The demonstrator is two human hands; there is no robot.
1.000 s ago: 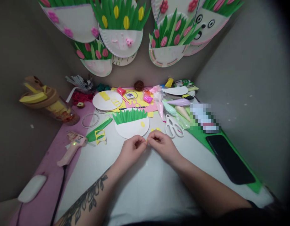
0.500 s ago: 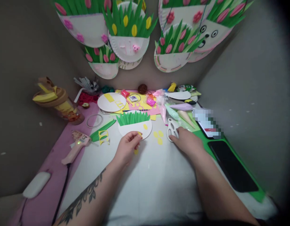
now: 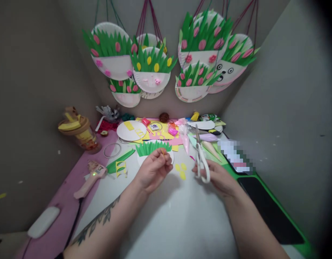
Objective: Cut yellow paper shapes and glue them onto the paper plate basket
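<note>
Scissors (image 3: 201, 163): white-handled, now lifted off the table (image 3: 166, 219), blades toward 12 o'clock; half a second ago they lay flat. Right hand (image 3: 221, 178): fingers closed around the handles.
Left hand (image 3: 152, 169): raised since then, fingers pinched on a small yellow piece (image 3: 163, 152).
Yellow petals (image 3: 181, 170): loose on the table between the hands.
Green paper grass (image 3: 153, 147): at 12 o'clock of the left hand, which covers the plate under it.
Glue gun (image 3: 91, 175): at 9 o'clock.
Phone (image 3: 271, 212): at 4 o'clock.

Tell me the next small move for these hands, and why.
Probably bring the scissors across to the small yellow piece and open the blades: the right hand grips them shut, apart from the piece pinched in the left hand.
</note>
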